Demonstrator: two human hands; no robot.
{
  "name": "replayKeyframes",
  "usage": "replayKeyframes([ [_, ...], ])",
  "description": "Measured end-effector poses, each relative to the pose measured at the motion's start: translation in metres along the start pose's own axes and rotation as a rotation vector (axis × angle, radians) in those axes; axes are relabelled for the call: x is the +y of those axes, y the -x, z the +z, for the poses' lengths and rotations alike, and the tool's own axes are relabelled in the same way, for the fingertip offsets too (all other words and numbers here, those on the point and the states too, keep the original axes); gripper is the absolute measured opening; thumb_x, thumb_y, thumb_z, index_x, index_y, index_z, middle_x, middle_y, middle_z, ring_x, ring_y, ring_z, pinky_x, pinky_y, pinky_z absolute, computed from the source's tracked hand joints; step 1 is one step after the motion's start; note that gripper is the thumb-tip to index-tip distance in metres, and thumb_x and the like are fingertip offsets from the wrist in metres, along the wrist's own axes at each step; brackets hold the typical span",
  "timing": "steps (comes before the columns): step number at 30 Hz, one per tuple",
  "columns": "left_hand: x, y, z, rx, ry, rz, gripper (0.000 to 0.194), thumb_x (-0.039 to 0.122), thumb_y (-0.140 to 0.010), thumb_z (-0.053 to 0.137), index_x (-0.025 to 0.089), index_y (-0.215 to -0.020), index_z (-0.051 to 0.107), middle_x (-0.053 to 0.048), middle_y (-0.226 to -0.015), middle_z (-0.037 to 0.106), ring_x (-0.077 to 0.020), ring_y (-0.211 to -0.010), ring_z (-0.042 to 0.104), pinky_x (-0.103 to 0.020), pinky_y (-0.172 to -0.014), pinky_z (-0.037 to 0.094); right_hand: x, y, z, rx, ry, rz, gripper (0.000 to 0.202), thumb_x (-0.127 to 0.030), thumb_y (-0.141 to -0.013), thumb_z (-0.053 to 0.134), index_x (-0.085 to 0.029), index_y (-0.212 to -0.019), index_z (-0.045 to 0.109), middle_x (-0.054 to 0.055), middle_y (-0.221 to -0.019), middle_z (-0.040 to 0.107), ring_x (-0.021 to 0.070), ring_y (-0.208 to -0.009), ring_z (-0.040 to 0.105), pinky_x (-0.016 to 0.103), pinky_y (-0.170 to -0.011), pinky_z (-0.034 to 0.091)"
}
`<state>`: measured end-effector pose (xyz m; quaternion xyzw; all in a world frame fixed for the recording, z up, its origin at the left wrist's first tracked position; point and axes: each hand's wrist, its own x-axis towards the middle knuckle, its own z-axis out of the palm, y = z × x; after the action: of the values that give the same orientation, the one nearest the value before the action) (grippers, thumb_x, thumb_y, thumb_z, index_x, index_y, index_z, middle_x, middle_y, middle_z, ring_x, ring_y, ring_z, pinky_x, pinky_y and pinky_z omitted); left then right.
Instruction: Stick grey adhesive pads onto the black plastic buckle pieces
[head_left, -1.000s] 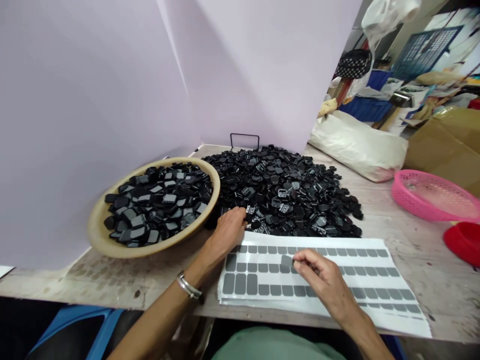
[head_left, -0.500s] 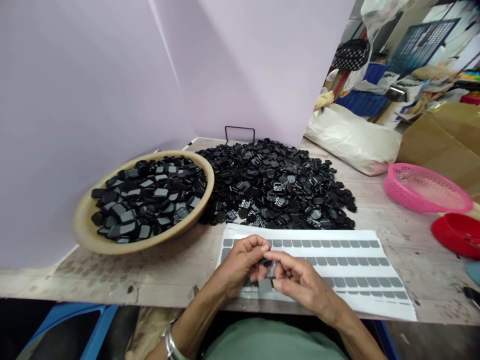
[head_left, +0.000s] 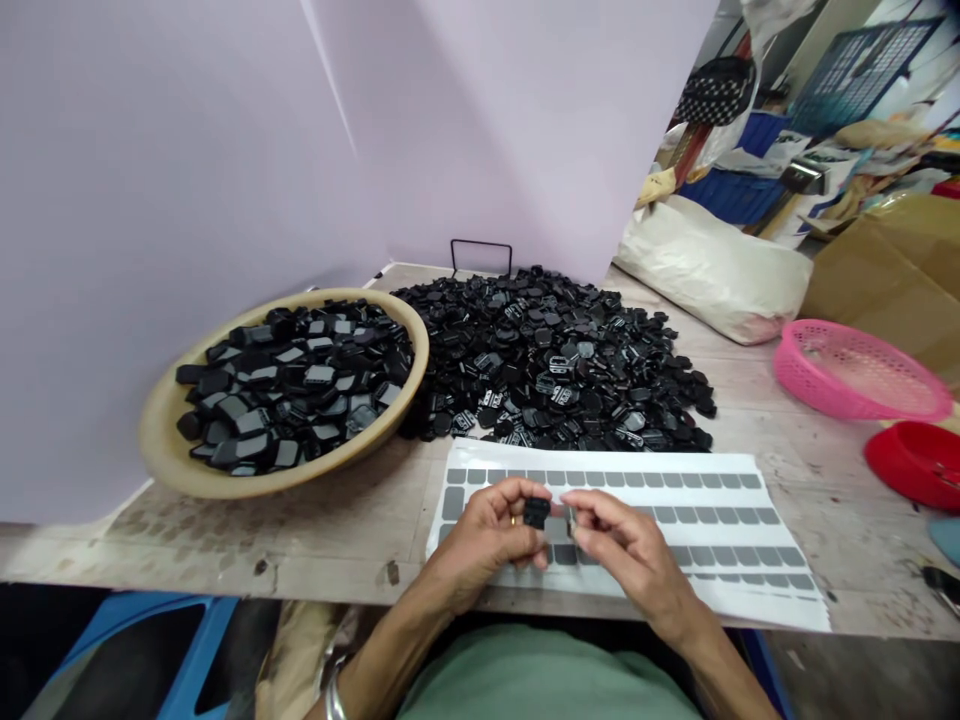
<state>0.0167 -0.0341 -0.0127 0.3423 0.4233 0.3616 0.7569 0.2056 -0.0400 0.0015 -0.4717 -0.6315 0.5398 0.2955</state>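
Note:
Between the thumb and fingers of my left hand (head_left: 491, 530) is a small black plastic piece (head_left: 535, 512), held up above the sheet. My right hand (head_left: 626, 550) pinches a thin grey sticker (head_left: 571, 520), seen almost edge-on, just right of the black piece and apart from it. Beneath both hands lies a white sheet (head_left: 720, 537) with rows of grey stickers; my hands hide part of it. Behind the sheet spreads a large heap of black plastic pieces (head_left: 555, 345). A tan basin (head_left: 421, 365) at the left holds many such pieces, several with grey faces.
At the right of the table stand a pink perforated basket (head_left: 847, 390) and a red bowl (head_left: 904, 470). A white sack (head_left: 712, 265) and a cardboard box (head_left: 892, 265) lie behind them. A thin black wire frame (head_left: 481, 243) stands by the pale wall (head_left: 480, 130).
My hands, close together before, have drawn apart. The black piece in my left hand now shows more clearly. The grey sticker in my right hand has risen and turned edge-on.

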Motion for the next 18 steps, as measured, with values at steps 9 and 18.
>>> replayKeyframes([
  [9, 0.000, 0.000, 0.002, -0.096, 0.042, -0.016, 0.026, 0.011, -0.071, 0.065, 0.015, -0.096, 0.058, 0.000, -0.075, 0.064, -0.0072, -0.050, 0.060, -0.014, -0.043, 0.036, 0.009, -0.001, 0.007, 0.185, 0.407, -0.351, 0.021, -0.015, -0.093, 0.042, -0.020, -0.107, 0.057, 0.003, -0.088, 0.058, 0.0151, -0.077, 0.056, 0.029, -0.068, 0.043],
  [18, 0.000, -0.002, 0.004, -0.026, 0.023, -0.001, 0.033, 0.011, -0.066, 0.069, 0.014, -0.098, 0.058, 0.007, -0.056, 0.054, -0.0083, -0.044, 0.059, -0.014, -0.040, 0.035, 0.006, -0.004, 0.011, 0.186, 0.463, -0.374, 0.022, -0.014, -0.092, 0.043, -0.019, -0.106, 0.059, 0.005, -0.087, 0.058, 0.0159, -0.076, 0.057, 0.030, -0.066, 0.045],
])
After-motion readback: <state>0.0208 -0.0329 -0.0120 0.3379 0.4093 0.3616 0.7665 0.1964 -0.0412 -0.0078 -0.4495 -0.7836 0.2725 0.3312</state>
